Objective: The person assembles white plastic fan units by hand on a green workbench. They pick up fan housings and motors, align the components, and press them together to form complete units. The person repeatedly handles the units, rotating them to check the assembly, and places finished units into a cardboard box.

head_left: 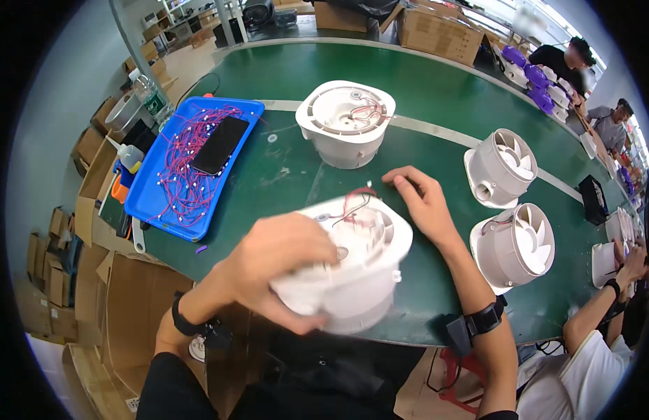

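Note:
My left hand [279, 262] grips a white round fan housing [356, 269] tilted at the near edge of the green table [436, 91]; the housing is blurred, with red and black wires on its top. My right hand [424, 199] hovers with fingers spread just behind that housing, near the wires, holding nothing I can make out. A second white housing [347, 119] with wires inside stands upright farther back in the middle.
A blue tray [151, 203] of pink-red wires with a black phone [220, 145] on it lies at the left. Two white fan units [503, 166] [517, 245] lie on their sides at the right. Another person's arm [604, 301] reaches in at the lower right. Cardboard boxes [436, 31] stand behind.

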Available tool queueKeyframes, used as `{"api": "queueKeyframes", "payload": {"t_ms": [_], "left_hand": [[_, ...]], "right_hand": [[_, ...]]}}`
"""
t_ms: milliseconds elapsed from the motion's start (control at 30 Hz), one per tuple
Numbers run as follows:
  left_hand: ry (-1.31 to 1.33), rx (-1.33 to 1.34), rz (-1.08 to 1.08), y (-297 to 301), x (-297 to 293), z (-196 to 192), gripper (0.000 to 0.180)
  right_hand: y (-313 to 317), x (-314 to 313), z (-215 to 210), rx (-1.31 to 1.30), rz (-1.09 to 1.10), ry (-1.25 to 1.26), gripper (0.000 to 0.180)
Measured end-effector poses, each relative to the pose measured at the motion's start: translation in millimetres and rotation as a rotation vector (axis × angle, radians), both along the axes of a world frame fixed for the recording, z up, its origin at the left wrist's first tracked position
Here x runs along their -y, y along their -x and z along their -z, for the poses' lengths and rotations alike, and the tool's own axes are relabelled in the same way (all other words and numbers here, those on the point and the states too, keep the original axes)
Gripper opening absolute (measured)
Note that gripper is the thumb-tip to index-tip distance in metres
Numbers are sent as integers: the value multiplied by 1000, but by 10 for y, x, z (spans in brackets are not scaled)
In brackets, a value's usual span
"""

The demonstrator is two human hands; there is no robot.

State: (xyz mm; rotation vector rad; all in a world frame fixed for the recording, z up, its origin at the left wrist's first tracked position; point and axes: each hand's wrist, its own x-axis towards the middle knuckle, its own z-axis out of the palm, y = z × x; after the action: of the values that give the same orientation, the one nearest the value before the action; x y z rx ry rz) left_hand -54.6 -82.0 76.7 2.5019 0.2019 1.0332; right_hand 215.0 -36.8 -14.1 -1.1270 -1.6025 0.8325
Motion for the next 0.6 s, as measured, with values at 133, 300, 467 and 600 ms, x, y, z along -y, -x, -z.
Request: {"api": "queueKeyframes", "payload": {"t_ms": [133, 300, 467, 600], "left_hand": [[863, 243, -90, -70, -123, 166, 57], [1045, 374, -137, -239, -366, 507, 61], [483, 106, -356, -61, -449, 413, 55], [218, 108, -536, 40, -386, 417, 51]], "right_hand": [[-3, 80, -64, -324, -137, 150, 29], [25, 55, -67, -578, -120, 64, 45], [1, 100, -138, -224, -176, -150, 49], [136, 214, -178, -91, -247, -95, 50]]}}
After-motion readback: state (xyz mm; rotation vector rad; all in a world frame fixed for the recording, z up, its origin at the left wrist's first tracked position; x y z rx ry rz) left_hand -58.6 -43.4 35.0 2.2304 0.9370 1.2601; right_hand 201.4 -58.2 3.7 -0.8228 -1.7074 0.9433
